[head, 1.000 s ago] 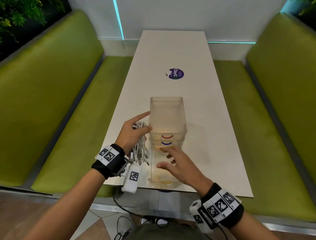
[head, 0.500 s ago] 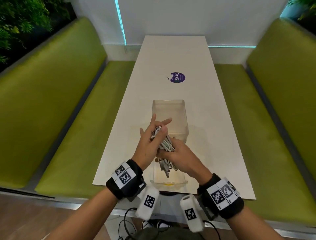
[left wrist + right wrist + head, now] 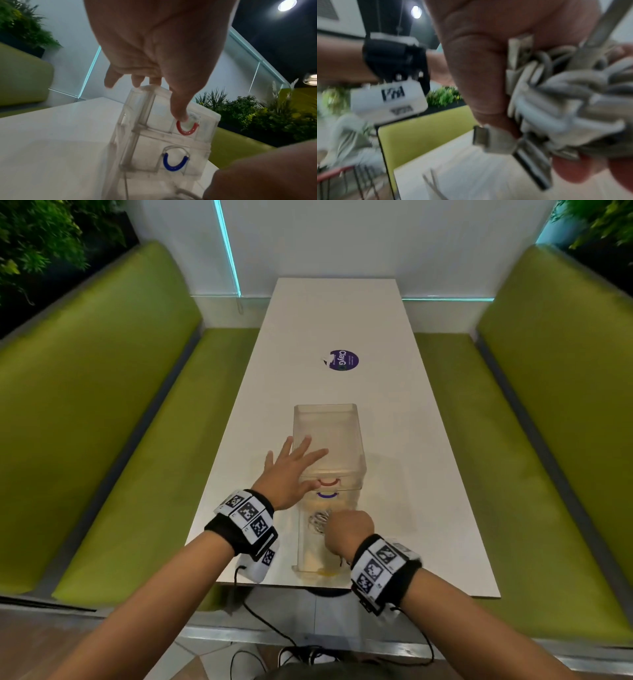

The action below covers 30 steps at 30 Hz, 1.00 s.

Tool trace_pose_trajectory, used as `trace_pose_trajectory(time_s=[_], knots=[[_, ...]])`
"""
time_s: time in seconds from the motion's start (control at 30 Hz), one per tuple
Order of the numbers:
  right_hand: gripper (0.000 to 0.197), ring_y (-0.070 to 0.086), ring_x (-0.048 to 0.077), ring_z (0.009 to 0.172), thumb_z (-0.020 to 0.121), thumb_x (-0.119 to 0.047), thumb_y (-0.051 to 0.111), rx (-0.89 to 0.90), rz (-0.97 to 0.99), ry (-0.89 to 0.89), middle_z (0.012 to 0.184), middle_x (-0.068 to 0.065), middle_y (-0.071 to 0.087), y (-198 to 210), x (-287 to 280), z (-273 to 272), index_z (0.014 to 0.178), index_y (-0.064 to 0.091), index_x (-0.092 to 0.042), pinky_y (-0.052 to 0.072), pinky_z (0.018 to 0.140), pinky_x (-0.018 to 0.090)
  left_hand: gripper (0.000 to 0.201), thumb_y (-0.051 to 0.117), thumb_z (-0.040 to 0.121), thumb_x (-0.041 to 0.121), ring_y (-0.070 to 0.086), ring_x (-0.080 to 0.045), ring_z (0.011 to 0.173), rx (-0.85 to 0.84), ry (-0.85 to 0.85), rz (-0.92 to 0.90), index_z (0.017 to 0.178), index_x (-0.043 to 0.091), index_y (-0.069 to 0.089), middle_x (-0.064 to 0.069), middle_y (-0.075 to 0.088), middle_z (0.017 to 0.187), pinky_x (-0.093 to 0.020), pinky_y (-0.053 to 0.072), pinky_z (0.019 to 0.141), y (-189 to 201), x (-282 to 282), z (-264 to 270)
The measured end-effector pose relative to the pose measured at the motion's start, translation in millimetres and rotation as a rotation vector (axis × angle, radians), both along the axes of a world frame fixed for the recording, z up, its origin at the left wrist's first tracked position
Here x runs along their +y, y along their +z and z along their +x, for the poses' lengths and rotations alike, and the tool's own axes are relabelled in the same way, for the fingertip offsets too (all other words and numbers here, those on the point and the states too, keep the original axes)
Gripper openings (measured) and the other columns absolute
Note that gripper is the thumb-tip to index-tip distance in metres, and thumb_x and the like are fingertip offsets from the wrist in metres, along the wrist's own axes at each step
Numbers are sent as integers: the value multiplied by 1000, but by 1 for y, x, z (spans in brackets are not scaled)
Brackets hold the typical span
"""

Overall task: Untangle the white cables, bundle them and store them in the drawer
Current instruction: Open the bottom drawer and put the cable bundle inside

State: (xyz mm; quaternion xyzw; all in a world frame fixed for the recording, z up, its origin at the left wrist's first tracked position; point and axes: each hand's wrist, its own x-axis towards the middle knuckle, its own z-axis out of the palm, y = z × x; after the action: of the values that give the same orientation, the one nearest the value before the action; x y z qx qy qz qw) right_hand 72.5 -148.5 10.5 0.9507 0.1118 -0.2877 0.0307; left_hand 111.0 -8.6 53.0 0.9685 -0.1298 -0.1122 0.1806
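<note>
Your right hand [image 3: 347, 529] has its grip closed tight around the bundle of white cables [image 3: 565, 102]; connector ends stick out below the fingers in the right wrist view. That hand sits right above the pulled-out bottom drawer [image 3: 308, 556], at its rear part near the cabinet front, with a few loops of cable visible just left of the knuckles. Can't tell whether the bundle touches the drawer floor yet. The drawer's long axis runs toward you from the clear drawer unit [image 3: 329, 436], so the bundle likely has to lie lengthwise along it, connectors included, or closing will probably snag. Your left hand [image 3: 291, 470] is flat and spread, holding nothing: palm and fingers rest on the unit's top near its left front corner, thumb down by the red handle [image 3: 187, 128]; the blue handle [image 3: 175, 163] is below it. The left looks like the brace, and the right is the one over the drawer, so the drop is the right's job. All of it sits on the white tabletop [image 3: 411, 474].
</note>
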Motion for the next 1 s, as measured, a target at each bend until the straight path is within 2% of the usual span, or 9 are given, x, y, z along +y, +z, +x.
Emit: trace_pose_trajectory(time_s=[0.13, 0.27, 0.37, 0.47, 0.53, 0.6, 0.67, 0.83, 1.0], knots=[[34, 63, 26, 102, 89, -11, 48, -16, -226, -9, 117, 7, 64, -7, 20, 7, 122, 56, -8, 52, 79, 41, 55, 54, 94, 29, 1, -25, 148, -25, 51, -46, 144, 38, 31, 5, 13, 160, -45, 20, 115, 4, -1, 0], [35, 64, 27, 95, 86, -10, 49, -11, -275, 8, 114, 9, 63, -7, 33, 11, 120, 59, -11, 49, 65, 40, 55, 53, 95, 28, 4, -27, 147, -21, 56, 8, 144, 37, 32, 5, 15, 160, -46, 27, 112, 7, -4, -2], [32, 60, 28, 108, 90, -11, 50, -6, -163, -104, 121, 9, 57, -16, 32, 15, 121, 57, -6, 55, 75, 39, 55, 52, 95, 31, 6, -31, 146, -20, 55, 55, 145, 37, 30, 3, 16, 160, -47, 31, 111, 7, -5, -1], [40, 51, 30, 117, 93, -22, 46, -82, 103, -303, 127, 14, 52, -31, 26, 14, 127, 49, 0, 48, 87, 34, 55, 50, 96, 32, 6, -33, 145, -12, 58, 73, 146, 36, 28, 2, 15, 160, -47, 31, 110, 8, -5, 1], [66, 50, 33, 120, 91, -42, 49, -104, 324, -492, 135, 20, 43, -32, 22, 11, 135, 35, 6, 45, 92, 36, 55, 50, 96, 32, 7, -33, 145, -21, 55, 73, 146, 36, 28, 2, 16, 160, -47, 31, 110, 7, -6, 2], [97, 43, 33, 128, 86, -61, 47, -57, 386, -587, 148, 23, 27, -29, 22, 8, 143, 13, 10, 40, 101, 36, 55, 50, 96, 32, 7, -34, 145, -30, 58, 68, 146, 36, 28, 1, 16, 160, -47, 31, 111, 5, -5, 1], [106, 36, 32, 133, 81, -67, 50, -76, 438, -564, 149, 22, 22, -31, 20, 3, 144, 8, 8, 34, 107, 34, 54, 50, 96, 31, 7, -33, 145, -39, 58, 67, 146, 35, 28, 2, 15, 160, -47, 30, 110, 4, -5, 1], [88, 17, 35, 142, 89, -53, 50, -248, 586, -309, 152, 23, 12, -38, -2, -32, 147, 11, 0, 22, 117, 40, 54, 50, 96, 31, 8, -34, 145, -43, 57, 67, 146, 35, 28, 2, 16, 160, -47, 30, 109, 4, -5, 1], [93, -11, 31, 146, 89, -58, 46, -172, 450, -90, 158, 17, -11, -31, -19, -58, 150, -5, -10, -3, 119, 42, 54, 49, 97, 32, 7, -33, 145, -39, 55, 59, 146, 36, 28, 3, 15, 160, -44, 29, 110, 3, -4, 1]])
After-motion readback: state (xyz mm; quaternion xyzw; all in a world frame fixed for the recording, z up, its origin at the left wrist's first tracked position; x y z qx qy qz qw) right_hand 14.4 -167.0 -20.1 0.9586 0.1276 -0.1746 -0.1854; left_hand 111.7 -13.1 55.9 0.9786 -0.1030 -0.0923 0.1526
